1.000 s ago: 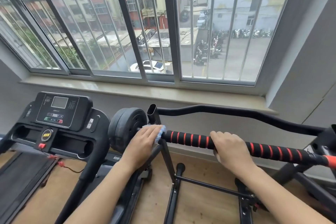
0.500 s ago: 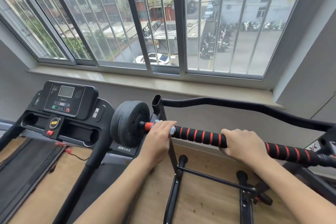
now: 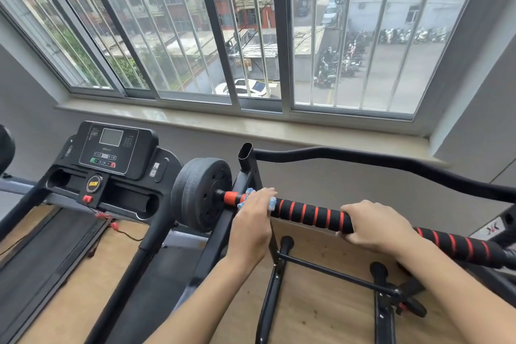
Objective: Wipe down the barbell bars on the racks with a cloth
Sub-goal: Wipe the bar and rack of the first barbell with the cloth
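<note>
Left hand (image 3: 252, 220) has its fingers wrapped round a blue cloth (image 3: 272, 202) on the barbell bar (image 3: 310, 213), right hand (image 3: 374, 227) gripping the bar's striped middle.

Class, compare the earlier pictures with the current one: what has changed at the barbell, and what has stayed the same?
The left hand, gripping the blue cloth around the bar, slid right, away from the weight plate, uncovering the orange collar. The right hand kept its grip on the bar.

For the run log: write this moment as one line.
stage: wiping left end | left hand: holds blue cloth against barbell bar, beside weight plate | right hand: grips bar's striped section
</note>
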### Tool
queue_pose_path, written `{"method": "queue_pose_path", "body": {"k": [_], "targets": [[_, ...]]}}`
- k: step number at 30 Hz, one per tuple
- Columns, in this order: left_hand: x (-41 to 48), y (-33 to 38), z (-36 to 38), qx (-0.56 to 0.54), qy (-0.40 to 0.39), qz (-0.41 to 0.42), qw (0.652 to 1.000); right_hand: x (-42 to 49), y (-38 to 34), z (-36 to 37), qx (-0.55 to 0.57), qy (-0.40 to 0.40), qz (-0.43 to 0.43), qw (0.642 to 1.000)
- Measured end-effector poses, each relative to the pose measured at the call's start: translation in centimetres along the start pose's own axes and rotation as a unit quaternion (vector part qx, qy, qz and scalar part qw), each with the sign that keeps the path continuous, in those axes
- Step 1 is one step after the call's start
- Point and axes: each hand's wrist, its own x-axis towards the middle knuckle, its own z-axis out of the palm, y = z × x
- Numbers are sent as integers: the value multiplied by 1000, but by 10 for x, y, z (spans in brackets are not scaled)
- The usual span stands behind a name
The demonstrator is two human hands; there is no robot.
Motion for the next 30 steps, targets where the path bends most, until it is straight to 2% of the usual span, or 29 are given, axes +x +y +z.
{"method": "queue_pose_path", "body": {"k": [3,8,10,13,17,19,21,22,23,27,30], "targets": [[0,-32,-28,64,-22,71,995,-9,-2,14,-65,66,0,996],[5,-56,-46,94,-19,-28,995,-21,-8,27,-126,106,28,986],[-3,-55,-39,90,10,-31,995,-25,-9,24,-115,95,11,989],[-9,-36,-29,65,41,-48,996,-22,-8,12,-42,49,-11,998],[-17,11,-5,9,30,-61,998,-7,-8,2,-1,-45,7,999],[-25,7,-7,16,8,-15,1000,-8,-10,5,16,-54,5,998],[-26,-23,-26,89,-16,107,990,-14,-10,12,-5,-26,-7,1000],[-23,-40,-37,124,-27,141,982,-17,-9,15,-17,-12,-13,1000],[-18,-51,-49,148,-37,135,979,-20,-8,16,-24,-3,-18,1000],[-11,-65,-61,193,-31,-10,981,-25,-2,11,7,-43,-24,999],[-18,-49,-43,158,9,-24,987,-23,4,4,36,-90,1,995]]}}
